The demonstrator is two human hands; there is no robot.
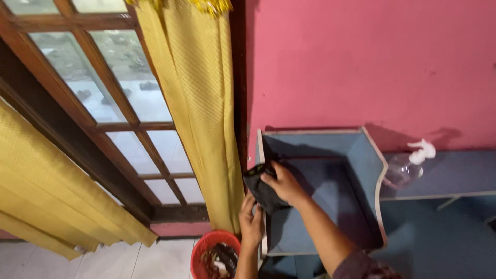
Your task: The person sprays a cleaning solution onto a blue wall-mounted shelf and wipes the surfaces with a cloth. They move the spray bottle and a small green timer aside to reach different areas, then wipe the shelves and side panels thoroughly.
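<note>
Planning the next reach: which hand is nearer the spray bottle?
Right. The right hand, on the black cloth, lies closer to the spray bottle; the left hand is farther, lower left.

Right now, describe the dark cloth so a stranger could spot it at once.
Start at the pink wall and drop to the blue-grey shelf unit. On its left panel, beside the yellow curtain, the right hand presses a black cloth, the only dark, crumpled item there.

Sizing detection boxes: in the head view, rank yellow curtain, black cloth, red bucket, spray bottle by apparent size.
1. yellow curtain
2. black cloth
Red bucket and spray bottle look alike, and the bucket is cropped, so unranked.
</note>
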